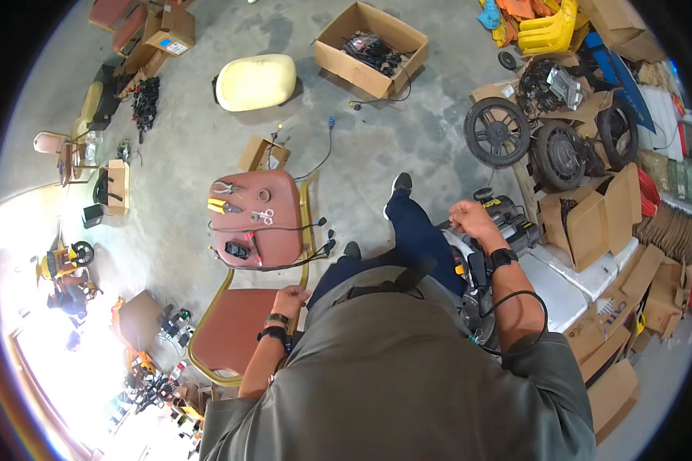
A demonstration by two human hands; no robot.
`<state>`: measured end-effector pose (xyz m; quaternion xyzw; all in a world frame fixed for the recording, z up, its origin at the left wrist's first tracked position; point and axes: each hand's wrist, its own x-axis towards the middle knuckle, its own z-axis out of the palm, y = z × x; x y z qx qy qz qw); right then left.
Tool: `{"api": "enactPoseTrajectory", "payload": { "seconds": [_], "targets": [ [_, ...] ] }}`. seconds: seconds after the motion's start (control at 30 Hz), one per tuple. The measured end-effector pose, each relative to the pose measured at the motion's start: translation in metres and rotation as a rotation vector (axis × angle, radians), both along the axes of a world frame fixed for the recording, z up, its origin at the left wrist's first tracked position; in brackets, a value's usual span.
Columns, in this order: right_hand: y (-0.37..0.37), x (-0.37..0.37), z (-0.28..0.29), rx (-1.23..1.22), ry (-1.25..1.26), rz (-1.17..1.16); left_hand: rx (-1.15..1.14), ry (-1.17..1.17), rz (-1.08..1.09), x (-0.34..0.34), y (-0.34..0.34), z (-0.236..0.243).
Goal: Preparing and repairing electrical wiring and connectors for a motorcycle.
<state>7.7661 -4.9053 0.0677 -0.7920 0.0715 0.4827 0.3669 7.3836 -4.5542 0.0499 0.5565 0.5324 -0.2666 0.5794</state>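
My left hand [291, 300] is closed with fingers curled, beside the front of a red padded chair [242, 323]; what it holds, if anything, is hidden. My right hand [473, 220] is raised in a loose fist next to a black machine with yellow marks [507, 219], and nothing shows in it. On the red chair seat [273, 192] ahead of my left hand lie pliers [227, 187], a yellow-handled tool [223, 206], a tape roll [264, 195], scissors [264, 217], a small black device [237, 250], a red-handled tool [251, 247] and black cables [284, 228].
Ahead stand a cardboard box [346, 73] of cables and a pale yellow seat [255, 82]. A small carton [264, 154] sits behind the tool chair. Wheels [497, 132] and open boxes [592, 215] crowd the right. A dark cable [546, 311] loops by my right forearm.
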Motion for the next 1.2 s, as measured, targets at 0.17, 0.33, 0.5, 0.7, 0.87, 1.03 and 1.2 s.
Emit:
{"api": "enactPoseTrajectory", "payload": {
  "seconds": [0.17, 0.33, 0.5, 0.7, 0.87, 1.03, 1.2],
  "targets": [
    [-0.007, 0.115, -0.043, -0.119, -0.056, 0.261, 0.153, -0.127, 0.169, 0.114, 0.001, 0.027],
    [0.063, 0.256, -0.040, -0.138, -0.145, 0.510, 0.162, -0.183, 0.257, 0.213, 0.013, 0.027],
    [0.198, 0.396, -0.054, -0.247, -0.402, 0.937, 0.057, -0.061, 0.358, 0.278, 0.023, -0.037],
    [0.350, 0.547, -0.153, -0.171, -0.579, 0.989, -0.090, 0.183, 0.505, 0.330, 0.004, -0.086],
    [0.428, 0.614, -0.314, -0.168, -0.568, 1.084, -0.106, 0.423, 0.824, 0.343, -0.066, -0.098],
    [0.482, 0.660, -0.506, -0.238, -0.834, 1.388, -0.061, 0.624, 1.145, 0.388, -0.153, -0.158],
    [0.500, 0.680, -0.565, -0.335, -0.700, 1.606, -0.094, 0.514, 1.410, 0.405, -0.192, -0.199]
  ]
}}
